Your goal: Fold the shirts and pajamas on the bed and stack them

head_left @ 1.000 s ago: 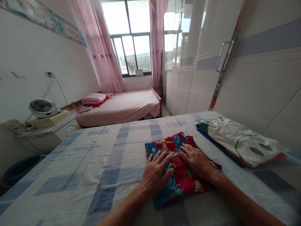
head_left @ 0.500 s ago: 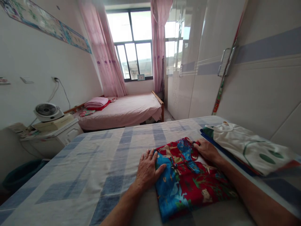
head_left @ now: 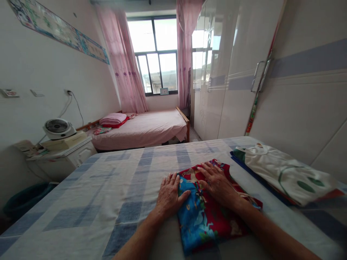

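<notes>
A red and blue patterned garment [head_left: 200, 220] lies folded on the bed in front of me. My left hand [head_left: 170, 195] rests flat at its left edge, fingers stretched out and the thumb over the blue part. Across the upper middle of the cloth lies my right hand [head_left: 217, 184], palm down with its fingers extended. The right forearm hides some of the garment's right side. To the right is a stack of folded clothes, with a white shirt [head_left: 287, 173] with green marks on top.
Under the garment spreads a blue and white checked bedsheet [head_left: 130, 187]. A second bed [head_left: 146, 126] with pink bedding stands below the window. At left are a fan [head_left: 59, 128] on a cabinet and a dark green bin [head_left: 24, 198]. A glossy wardrobe [head_left: 233, 72] lines the right.
My right hand has moved left from the garment's right edge and now lies flat on it. The right part of the garment has been folded inward. My left hand has barely moved.
</notes>
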A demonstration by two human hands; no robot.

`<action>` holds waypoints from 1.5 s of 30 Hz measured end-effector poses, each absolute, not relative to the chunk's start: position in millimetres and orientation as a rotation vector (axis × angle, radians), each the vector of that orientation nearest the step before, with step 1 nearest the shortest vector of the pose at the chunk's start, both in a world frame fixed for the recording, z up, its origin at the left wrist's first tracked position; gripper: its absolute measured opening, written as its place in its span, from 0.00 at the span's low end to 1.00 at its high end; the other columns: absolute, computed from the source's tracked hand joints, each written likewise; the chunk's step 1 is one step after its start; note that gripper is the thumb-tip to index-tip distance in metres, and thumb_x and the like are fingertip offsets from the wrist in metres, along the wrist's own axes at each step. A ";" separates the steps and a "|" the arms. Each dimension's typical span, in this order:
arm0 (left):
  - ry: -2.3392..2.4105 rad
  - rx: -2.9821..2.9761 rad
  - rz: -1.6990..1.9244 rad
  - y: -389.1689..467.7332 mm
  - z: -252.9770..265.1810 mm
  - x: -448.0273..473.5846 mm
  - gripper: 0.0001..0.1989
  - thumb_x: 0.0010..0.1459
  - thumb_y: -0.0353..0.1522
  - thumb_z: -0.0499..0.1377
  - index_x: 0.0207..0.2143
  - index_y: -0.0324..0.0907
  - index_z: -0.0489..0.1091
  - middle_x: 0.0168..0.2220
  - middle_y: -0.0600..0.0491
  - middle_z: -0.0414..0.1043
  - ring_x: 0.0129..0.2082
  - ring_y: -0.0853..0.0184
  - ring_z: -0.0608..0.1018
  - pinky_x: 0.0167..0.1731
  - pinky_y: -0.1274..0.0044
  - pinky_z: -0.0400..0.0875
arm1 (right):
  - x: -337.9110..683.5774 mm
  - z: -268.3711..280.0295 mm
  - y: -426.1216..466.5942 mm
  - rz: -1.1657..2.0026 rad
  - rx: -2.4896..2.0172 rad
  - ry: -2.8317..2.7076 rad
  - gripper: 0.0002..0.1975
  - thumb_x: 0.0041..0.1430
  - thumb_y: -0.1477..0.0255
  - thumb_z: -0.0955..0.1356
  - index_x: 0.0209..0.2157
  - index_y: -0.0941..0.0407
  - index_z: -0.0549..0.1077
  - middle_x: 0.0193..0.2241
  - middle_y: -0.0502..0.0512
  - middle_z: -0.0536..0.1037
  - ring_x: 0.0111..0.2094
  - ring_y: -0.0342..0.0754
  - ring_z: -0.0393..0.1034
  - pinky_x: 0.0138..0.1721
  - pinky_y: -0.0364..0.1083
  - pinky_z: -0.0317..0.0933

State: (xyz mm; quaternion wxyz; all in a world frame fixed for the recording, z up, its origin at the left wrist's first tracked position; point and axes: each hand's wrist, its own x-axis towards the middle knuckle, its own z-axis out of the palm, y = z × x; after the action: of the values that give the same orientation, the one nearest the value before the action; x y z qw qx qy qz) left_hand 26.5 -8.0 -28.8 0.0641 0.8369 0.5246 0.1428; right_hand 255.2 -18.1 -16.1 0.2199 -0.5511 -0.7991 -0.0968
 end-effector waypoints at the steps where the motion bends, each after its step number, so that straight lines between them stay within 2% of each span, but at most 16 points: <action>1: 1.584 2.522 0.435 -8.2 -28.8 26.5 0.38 0.59 0.53 0.45 0.62 0.36 0.55 0.65 0.43 0.50 0.65 0.53 0.53 0.62 0.60 0.46 | 256.9 -24.6 -16.6 -0.261 -1.534 -2.253 0.23 0.63 0.61 0.58 0.55 0.54 0.67 0.59 0.58 0.65 0.61 0.54 0.53 0.59 0.57 0.48; 5: 1.568 2.492 0.499 -8.3 -29.1 26.2 0.35 0.59 0.50 0.47 0.61 0.36 0.57 0.64 0.42 0.53 0.64 0.53 0.55 0.62 0.60 0.48 | 277.1 -46.7 -6.7 -0.302 -1.658 -2.269 0.22 0.62 0.63 0.57 0.52 0.55 0.71 0.57 0.61 0.67 0.60 0.56 0.56 0.58 0.59 0.50; 9: 1.638 2.384 0.686 -6.5 -31.4 22.1 0.22 0.62 0.33 0.45 0.56 0.40 0.64 0.60 0.47 0.61 0.60 0.62 0.63 0.60 0.69 0.55 | 280.7 -44.2 -3.4 -0.322 -1.732 -2.262 0.24 0.63 0.62 0.55 0.52 0.58 0.71 0.57 0.63 0.67 0.60 0.58 0.56 0.57 0.60 0.52; 12: 1.555 2.398 0.734 -5.6 -32.7 14.9 0.21 0.59 0.27 0.48 0.53 0.44 0.69 0.58 0.50 0.64 0.57 0.63 0.67 0.57 0.71 0.60 | 274.4 -37.5 -6.7 -0.292 -1.760 -2.248 0.25 0.64 0.62 0.54 0.52 0.58 0.71 0.57 0.63 0.67 0.60 0.58 0.56 0.57 0.60 0.52; 18: 1.231 2.663 0.524 -7.7 -12.1 -2.9 0.26 0.53 0.28 0.54 0.56 0.51 0.64 0.58 0.51 0.63 0.59 0.55 0.63 0.57 0.62 0.59 | 275.3 -35.5 -7.7 -0.331 -1.730 -2.274 0.23 0.63 0.64 0.54 0.48 0.56 0.74 0.55 0.61 0.69 0.59 0.58 0.59 0.55 0.60 0.55; 21: 1.141 2.699 0.380 -8.6 4.9 -8.5 0.29 0.48 0.33 0.60 0.55 0.55 0.64 0.56 0.51 0.66 0.58 0.50 0.64 0.54 0.59 0.61 | 279.6 -38.1 -5.0 -0.393 -1.666 -2.291 0.21 0.61 0.65 0.56 0.45 0.54 0.76 0.54 0.59 0.71 0.57 0.57 0.62 0.54 0.59 0.58; 24: 1.069 2.724 0.297 -9.5 14.1 -9.6 0.31 0.45 0.38 0.63 0.55 0.54 0.65 0.56 0.49 0.64 0.58 0.47 0.64 0.54 0.59 0.61 | 284.0 -42.2 -1.1 -0.461 -1.618 -2.299 0.21 0.60 0.66 0.57 0.45 0.53 0.76 0.52 0.58 0.73 0.55 0.56 0.65 0.52 0.58 0.62; 27: 1.041 2.769 0.357 -9.9 12.3 -6.6 0.31 0.46 0.38 0.63 0.55 0.53 0.64 0.57 0.49 0.63 0.58 0.49 0.64 0.55 0.60 0.61 | 291.5 -49.2 4.6 -0.512 -1.556 -2.325 0.22 0.59 0.69 0.56 0.48 0.54 0.75 0.51 0.59 0.73 0.54 0.56 0.66 0.52 0.58 0.62; 30: 0.967 2.837 0.470 -8.3 3.3 -0.2 0.31 0.47 0.38 0.63 0.55 0.49 0.63 0.56 0.48 0.65 0.56 0.52 0.66 0.52 0.64 0.64 | 302.4 -58.4 12.3 -0.531 -1.524 -2.339 0.23 0.59 0.69 0.56 0.48 0.55 0.75 0.51 0.60 0.73 0.54 0.57 0.66 0.52 0.56 0.62; 35: 0.977 2.943 0.637 -5.7 -9.3 10.6 0.16 0.59 0.35 0.53 0.50 0.47 0.66 0.49 0.48 0.70 0.51 0.57 0.71 0.44 0.70 0.70 | 318.7 -71.7 24.6 -0.552 -1.449 -2.373 0.22 0.55 0.72 0.58 0.47 0.51 0.76 0.52 0.57 0.72 0.55 0.58 0.64 0.52 0.57 0.63; 37: 1.027 2.938 0.676 -7.2 -10.8 12.6 0.15 0.62 0.34 0.50 0.49 0.45 0.67 0.47 0.47 0.72 0.48 0.58 0.74 0.44 0.69 0.70 | 322.3 -74.4 27.4 -0.573 -1.407 -2.396 0.22 0.54 0.73 0.58 0.47 0.51 0.76 0.52 0.57 0.73 0.55 0.58 0.64 0.52 0.57 0.63; 39: 1.021 2.882 0.717 -10.4 -11.6 13.3 0.18 0.60 0.35 0.52 0.53 0.47 0.65 0.52 0.47 0.69 0.49 0.58 0.73 0.45 0.70 0.70 | 324.3 -75.3 28.5 -0.593 -1.389 -2.400 0.22 0.54 0.73 0.58 0.46 0.52 0.77 0.51 0.58 0.73 0.54 0.59 0.65 0.52 0.58 0.63; 43: 0.772 2.725 0.825 -17.2 -14.9 14.0 0.25 0.56 0.39 0.58 0.56 0.51 0.62 0.64 0.56 0.54 0.57 0.63 0.68 0.53 0.77 0.64 | 323.2 -73.5 26.1 -0.571 -1.361 -2.403 0.22 0.55 0.72 0.57 0.45 0.54 0.77 0.51 0.61 0.73 0.54 0.60 0.65 0.51 0.59 0.63; 45: 0.642 2.675 0.853 -18.6 -16.4 15.0 0.23 0.56 0.38 0.58 0.54 0.49 0.66 0.64 0.56 0.55 0.58 0.65 0.67 0.56 0.80 0.60 | 319.9 -71.1 23.4 -0.511 -1.358 -2.392 0.22 0.55 0.71 0.57 0.45 0.54 0.77 0.51 0.61 0.73 0.54 0.60 0.65 0.52 0.59 0.62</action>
State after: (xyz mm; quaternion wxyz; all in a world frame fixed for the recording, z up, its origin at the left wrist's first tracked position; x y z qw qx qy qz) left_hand 15.0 -18.6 -16.4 0.1302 0.9209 0.2209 0.2936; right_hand 319.9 23.4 -71.1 0.1709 -0.4783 -0.8424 -0.1798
